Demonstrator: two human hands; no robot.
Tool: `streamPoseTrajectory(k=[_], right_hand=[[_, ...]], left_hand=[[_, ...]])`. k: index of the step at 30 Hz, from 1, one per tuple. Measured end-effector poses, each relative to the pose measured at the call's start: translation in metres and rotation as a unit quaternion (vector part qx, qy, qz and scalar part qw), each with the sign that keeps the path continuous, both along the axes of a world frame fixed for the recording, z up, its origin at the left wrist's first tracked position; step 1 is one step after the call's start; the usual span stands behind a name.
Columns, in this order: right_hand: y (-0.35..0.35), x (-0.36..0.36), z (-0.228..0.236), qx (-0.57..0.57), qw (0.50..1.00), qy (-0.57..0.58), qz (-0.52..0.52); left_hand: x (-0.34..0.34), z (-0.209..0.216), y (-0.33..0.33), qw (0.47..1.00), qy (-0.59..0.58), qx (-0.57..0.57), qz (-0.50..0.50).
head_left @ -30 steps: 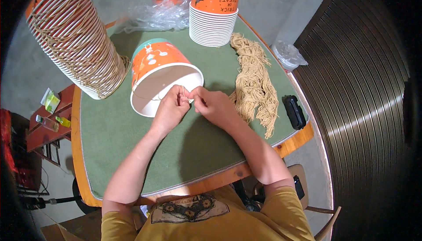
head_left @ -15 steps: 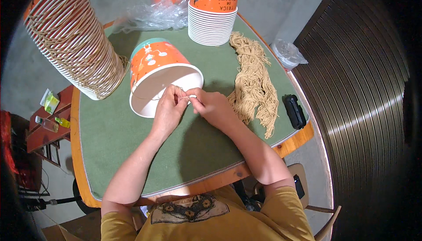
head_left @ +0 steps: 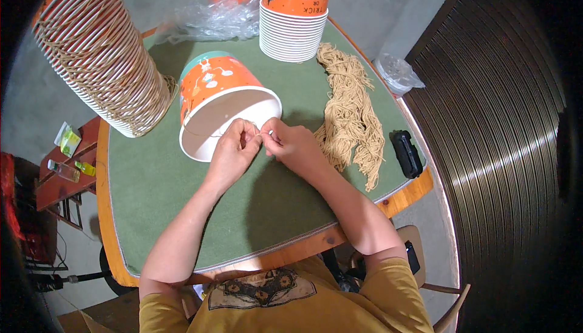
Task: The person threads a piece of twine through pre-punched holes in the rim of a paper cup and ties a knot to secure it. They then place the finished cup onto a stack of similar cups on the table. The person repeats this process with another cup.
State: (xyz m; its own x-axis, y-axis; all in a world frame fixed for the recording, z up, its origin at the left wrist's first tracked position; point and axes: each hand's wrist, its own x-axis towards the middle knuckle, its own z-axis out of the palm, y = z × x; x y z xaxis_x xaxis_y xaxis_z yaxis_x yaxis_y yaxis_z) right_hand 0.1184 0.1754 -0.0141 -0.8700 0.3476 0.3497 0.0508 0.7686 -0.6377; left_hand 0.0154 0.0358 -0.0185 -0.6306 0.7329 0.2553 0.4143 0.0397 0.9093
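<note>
An orange paper bucket (head_left: 221, 81) with a teal base and white rim lies on its side on the green cloth, its mouth toward me. A thin tan cord (head_left: 197, 134) runs from the bucket's rim across its mouth to my fingers. At the mouth's near edge, my left hand (head_left: 234, 148) pinches the cord between thumb and fingertips. Close against it, my right hand (head_left: 288, 145) pinches the cord too, the fingertips of both hands almost touching. Whatever knot or end sits between the fingertips is too small to make out.
A tall stack of buckets (head_left: 103, 60) strung with cord leans at the left. Another stack (head_left: 294, 32) stands upside down at the back, near crumpled clear plastic (head_left: 212, 20). A tan cord bundle (head_left: 349, 114) and a black case (head_left: 407, 154) lie at the right.
My fingertips have drawn slightly closer together over the cord. The bucket and everything else stay practically where they were.
</note>
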Motion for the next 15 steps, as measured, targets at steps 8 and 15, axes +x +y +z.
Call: streamPoseTrajectory(k=[8,15], right_hand=[[-0.006,0.002,0.009,0.016,1.0,0.021,0.002],[-0.006,0.004,0.008,0.021,1.0,0.006,-0.007]], left_hand=[[-0.004,0.002,0.003,0.996,-0.081,0.003,0.02],[-0.009,-0.003,0.007,0.996,-0.058,-0.017,0.062]])
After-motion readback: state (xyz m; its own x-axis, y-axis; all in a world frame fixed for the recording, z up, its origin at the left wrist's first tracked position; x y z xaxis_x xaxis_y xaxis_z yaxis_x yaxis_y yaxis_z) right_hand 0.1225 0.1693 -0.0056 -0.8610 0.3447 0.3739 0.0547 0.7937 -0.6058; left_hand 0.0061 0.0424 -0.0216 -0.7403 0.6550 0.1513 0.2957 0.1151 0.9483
